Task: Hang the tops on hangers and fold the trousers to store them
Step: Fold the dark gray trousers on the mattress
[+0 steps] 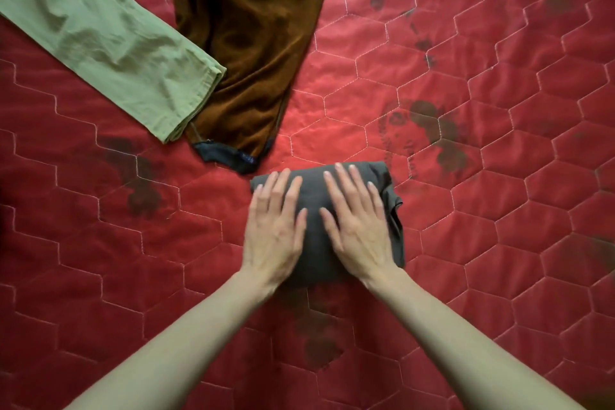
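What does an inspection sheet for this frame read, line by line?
Surface: red quilt with hexagon stitching and dark blotches.
Job's things: folded dark garment in the middle; green trousers upper left, their hem over the brown garment, both unfolded.
Clutter: nothing seen.
Hands: left hand and right hand lie flat, fingers straight, pressing on the dark garment.
Cables: nothing seen.
Surroundings: nothing seen beyond the quilt; no hangers in view.
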Tool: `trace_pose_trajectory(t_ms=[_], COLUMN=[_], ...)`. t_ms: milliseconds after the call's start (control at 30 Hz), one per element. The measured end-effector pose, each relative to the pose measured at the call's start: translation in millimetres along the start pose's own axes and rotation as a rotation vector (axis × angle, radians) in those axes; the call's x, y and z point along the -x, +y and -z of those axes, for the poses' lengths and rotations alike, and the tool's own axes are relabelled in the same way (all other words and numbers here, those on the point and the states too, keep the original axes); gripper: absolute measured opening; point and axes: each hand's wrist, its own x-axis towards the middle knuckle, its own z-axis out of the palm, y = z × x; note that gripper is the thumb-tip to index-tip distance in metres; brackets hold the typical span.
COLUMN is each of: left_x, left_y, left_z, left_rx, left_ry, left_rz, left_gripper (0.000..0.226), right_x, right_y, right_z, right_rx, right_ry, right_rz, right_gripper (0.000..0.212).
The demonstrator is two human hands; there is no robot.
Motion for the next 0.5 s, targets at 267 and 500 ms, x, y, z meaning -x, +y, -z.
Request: trace_pose_trajectory(t_ms=[267, 500], left_x=[3, 11], left_y=[-21, 5], left_z=[-56, -26], left_rx=[-0.150, -0.025], left_ry=[-0.111, -0.007], left_rz=[0.072, 0.668], left_gripper=[0.074, 0.109], right_x=[1, 13], right_y=[34, 26], right_z=[-45, -11], right_rx=[0.077, -0.138], right_ry=[-0.054, 0.050], right_rz=[-0.179, -0.669], right_gripper=[0.076, 0.110])
